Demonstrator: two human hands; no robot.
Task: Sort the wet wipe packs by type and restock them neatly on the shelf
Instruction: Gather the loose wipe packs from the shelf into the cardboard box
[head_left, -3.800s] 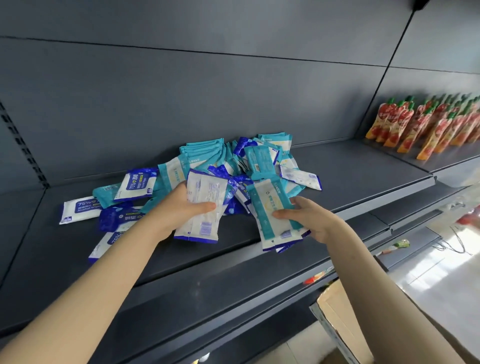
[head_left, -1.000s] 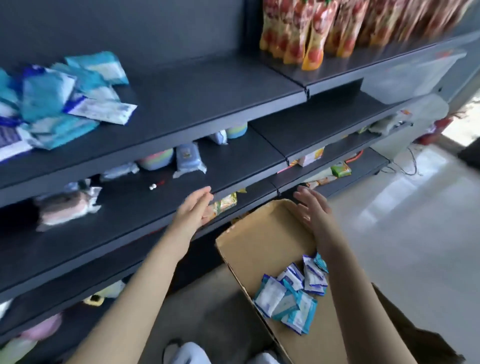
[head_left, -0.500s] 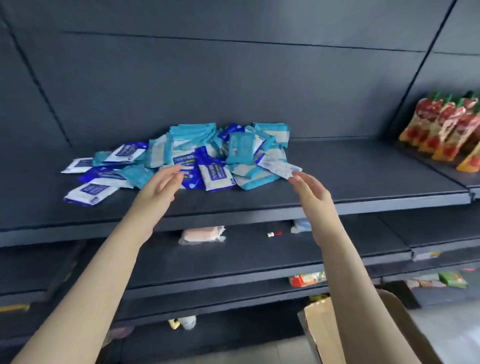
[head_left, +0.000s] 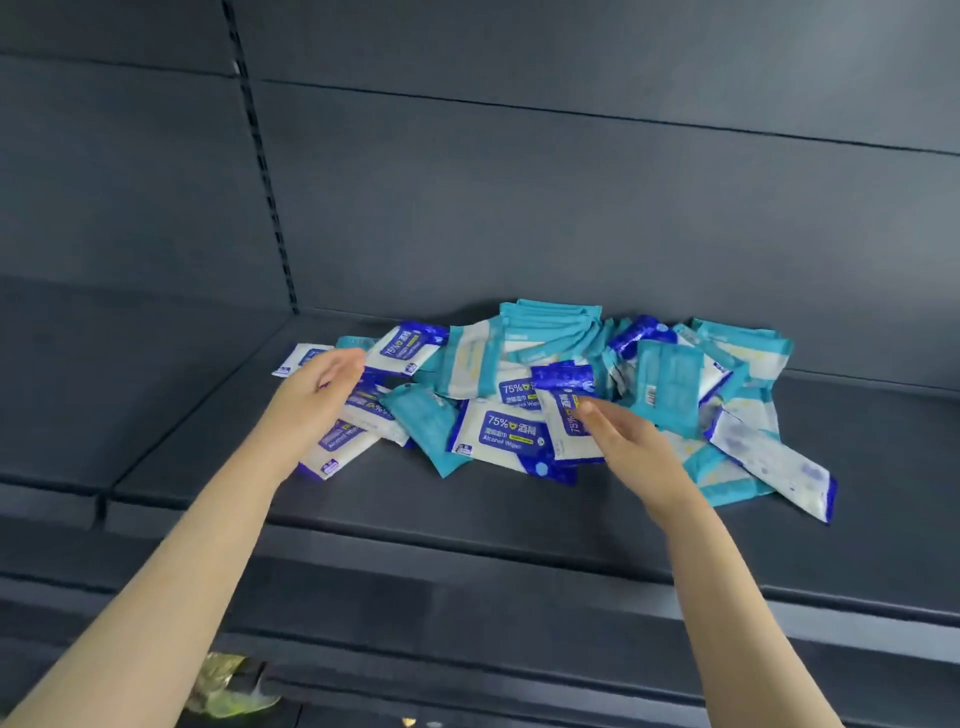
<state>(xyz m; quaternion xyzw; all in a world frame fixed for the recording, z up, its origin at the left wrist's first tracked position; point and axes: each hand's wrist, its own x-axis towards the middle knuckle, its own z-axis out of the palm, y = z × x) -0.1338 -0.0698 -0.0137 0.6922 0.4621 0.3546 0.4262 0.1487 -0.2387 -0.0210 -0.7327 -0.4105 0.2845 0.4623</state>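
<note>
Since no sorted rows are being shown, the task is being judged as barely started. All wet wipe packs (head_left: 519, 395) are lying in one loose heap on the shelf (head_left: 467, 519), toward its far wall. Mixed blue-and-white alcohol packs (head_left: 504, 436) and teal packs (head_left: 670, 384) are being seen overlapped and tilted. The left hand (head_left: 322, 387) is being held straight-fingered and empty over the heap's left edge. The right hand (head_left: 628, 441) is being laid against a raised alcohol pack (head_left: 558, 410); whether it is being gripped cannot be told.

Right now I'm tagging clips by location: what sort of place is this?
Probably a shop aisle: a dark metal display shelf, a slotted upright in its back panel, and a loose pile of wet wipe packs.
</note>
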